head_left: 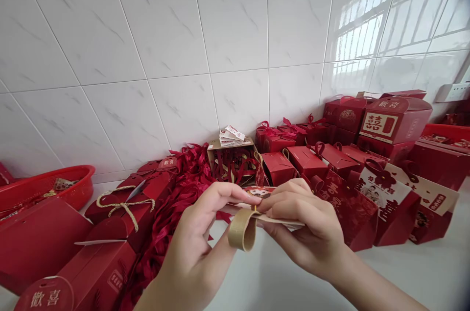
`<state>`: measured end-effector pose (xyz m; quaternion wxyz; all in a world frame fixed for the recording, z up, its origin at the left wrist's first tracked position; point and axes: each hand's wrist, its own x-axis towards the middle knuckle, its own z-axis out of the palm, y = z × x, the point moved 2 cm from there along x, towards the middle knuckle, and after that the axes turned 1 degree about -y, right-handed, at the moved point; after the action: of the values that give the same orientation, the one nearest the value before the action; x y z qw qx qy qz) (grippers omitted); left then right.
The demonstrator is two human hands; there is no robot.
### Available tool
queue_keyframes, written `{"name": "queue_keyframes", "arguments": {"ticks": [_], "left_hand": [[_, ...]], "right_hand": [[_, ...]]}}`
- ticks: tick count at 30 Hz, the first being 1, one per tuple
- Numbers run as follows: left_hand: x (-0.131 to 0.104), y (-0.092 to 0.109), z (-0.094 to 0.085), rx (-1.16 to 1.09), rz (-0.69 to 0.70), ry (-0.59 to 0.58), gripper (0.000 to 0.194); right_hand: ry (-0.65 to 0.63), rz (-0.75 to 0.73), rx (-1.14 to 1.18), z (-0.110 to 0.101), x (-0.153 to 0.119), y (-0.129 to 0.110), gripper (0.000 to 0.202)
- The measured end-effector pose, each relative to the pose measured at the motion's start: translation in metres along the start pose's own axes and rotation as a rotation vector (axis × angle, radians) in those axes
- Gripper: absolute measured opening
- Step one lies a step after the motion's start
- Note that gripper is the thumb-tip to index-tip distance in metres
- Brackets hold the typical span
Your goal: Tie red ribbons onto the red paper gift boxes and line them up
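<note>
A flat red-and-white printed card piece (290, 223) is held between my two hands above the white table, seen nearly edge-on. A gold strap loop (242, 230) hangs from its near side, with a small yellow fastener at its top. My left hand (205, 232) is closed on the piece, its index fingertip on top and its thumb behind the loop. From the right, my right hand (308, 223) pinches the card, fingers above and thumb below. The fingertips of both hands nearly meet at the fastener.
Red ribbons (191, 179) pile left of centre, beside red gift boxes (99, 267) and a red basket (79, 188). Behind my hands, an open box (235, 164) holds straps, with white cards (232, 134) on top. More red boxes (394, 117) fill the right, against the tiled wall.
</note>
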<state>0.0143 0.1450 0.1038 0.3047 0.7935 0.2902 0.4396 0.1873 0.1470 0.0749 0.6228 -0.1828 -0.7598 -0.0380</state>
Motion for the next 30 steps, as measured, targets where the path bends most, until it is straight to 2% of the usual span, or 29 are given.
{"name": "queue_keyframes", "arguments": {"ticks": [11, 17, 20, 25, 28, 30], "left_hand": [[-0.003, -0.004, 0.004, 0.002, -0.051, 0.091, 0.009], [0.001, -0.009, 0.002, 0.025, -0.042, 0.074, 0.008], [0.000, -0.011, 0.002, 0.044, -0.082, 0.089, 0.016], [0.002, -0.005, 0.008, -0.007, -0.275, 0.220, 0.034], [0.009, -0.003, 0.007, -0.018, -0.249, 0.265, 0.029], [0.005, -0.019, -0.005, 0.034, -0.172, 0.312, 0.026]], "right_hand": [[0.044, 0.113, 0.014, 0.003, -0.002, 0.001, 0.011], [0.088, 0.302, 0.070, 0.008, -0.003, 0.006, 0.013], [0.100, 0.442, 0.165, 0.010, -0.006, 0.010, 0.013], [0.017, 0.745, 0.320, 0.015, -0.010, 0.013, 0.020], [-0.043, 0.760, 0.338, 0.015, -0.009, 0.012, 0.022], [-0.112, 0.731, 0.327, 0.013, -0.006, 0.012, 0.023]]}}
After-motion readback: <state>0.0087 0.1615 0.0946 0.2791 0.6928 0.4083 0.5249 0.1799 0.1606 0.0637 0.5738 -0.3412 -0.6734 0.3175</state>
